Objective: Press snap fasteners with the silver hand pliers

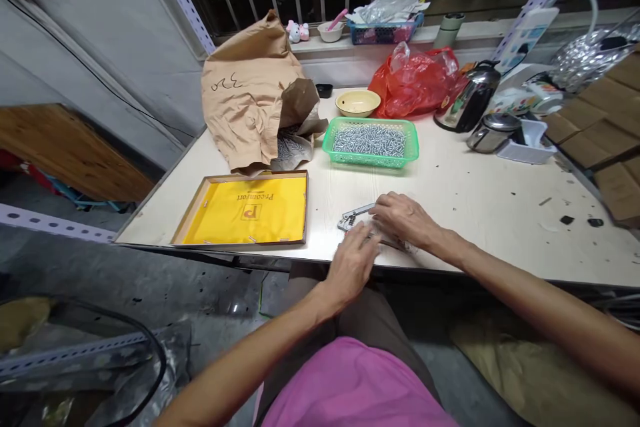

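A silver pliers-like metal tool (pixel 350 218) with a spring between its arms lies at the table's front edge. My right hand (pixel 403 217) curls over the right end of its upper arm, fingers bent. My left hand (pixel 354 257) is beside the lower arm; its fingers are smeared by motion, so what they hold is unclear. Both hands hide much of the tool. Beyond them stands a green plastic basket (pixel 371 161) filled with many small metal screw-like pieces (pixel 370 140). To the left lies a shallow box (pixel 306 210) with a yellow printed lining (pixel 250 210).
A large brown paper bag (pixel 245 100) spills similar metal pieces at back left. Behind the basket are a cream bowl (pixel 358 103) and a red plastic bag (pixel 413 83). A thermos jug (pixel 470 97), a steel pot (pixel 493 132) and cardboard boxes (pixel 600 113) stand at right.
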{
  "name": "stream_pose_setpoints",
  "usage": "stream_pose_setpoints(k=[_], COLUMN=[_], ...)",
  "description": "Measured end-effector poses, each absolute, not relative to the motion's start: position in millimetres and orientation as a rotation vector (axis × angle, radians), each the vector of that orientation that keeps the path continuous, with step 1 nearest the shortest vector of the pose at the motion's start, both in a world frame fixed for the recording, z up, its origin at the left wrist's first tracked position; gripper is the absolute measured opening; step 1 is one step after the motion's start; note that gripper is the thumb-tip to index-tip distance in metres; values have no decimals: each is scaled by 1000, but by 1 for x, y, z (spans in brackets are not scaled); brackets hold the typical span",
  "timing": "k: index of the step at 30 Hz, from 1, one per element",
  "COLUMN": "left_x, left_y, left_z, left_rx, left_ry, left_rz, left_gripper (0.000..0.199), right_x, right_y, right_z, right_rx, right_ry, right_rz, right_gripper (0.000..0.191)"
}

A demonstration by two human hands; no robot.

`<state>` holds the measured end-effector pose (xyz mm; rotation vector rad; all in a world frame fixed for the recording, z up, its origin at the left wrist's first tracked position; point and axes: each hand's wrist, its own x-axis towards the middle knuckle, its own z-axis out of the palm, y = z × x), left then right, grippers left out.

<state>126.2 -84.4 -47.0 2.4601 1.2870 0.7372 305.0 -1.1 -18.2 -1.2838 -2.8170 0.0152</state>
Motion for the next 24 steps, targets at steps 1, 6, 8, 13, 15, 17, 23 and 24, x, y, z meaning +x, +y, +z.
stream_pose_setpoints(k=[1, 6, 8, 13, 15, 17, 23, 24], left_x=[111, 11, -27, -74, -75, -71, -56, -56], left_y=[-84, -63, -56, -55, -55, -52, -34, -31], left_z=[-39, -1, 6, 8, 7, 7, 0, -1], left_rx=[2421, 2204, 2183, 2234, 2243, 2260, 2314, 2315], left_ry=[1360, 1935, 2028, 1902, 1820, 1735, 1505, 1497], left_rz=[774, 697, 581, 232, 151, 111, -63, -95], left_gripper=[32, 28, 26, 21, 19, 17, 15, 15], right_x=[298, 262, 252, 237, 236, 238, 262, 267], right_y=[-9, -22, -18, -12, -11, -6, 61, 73], right_z=[-16, -17, -23, -40, -34, -16, 43, 46], right_rx=[-1164, -760, -696, -668, -756, -871, -1296, -1329], right_ry=[-2841, -3004, -3058, -2988, -2795, -2533, -2049, -2035], right_rz=[59, 187, 210, 379, 527, 582, 169, 131], right_gripper=[25, 21, 17, 17, 20, 23, 30, 34])
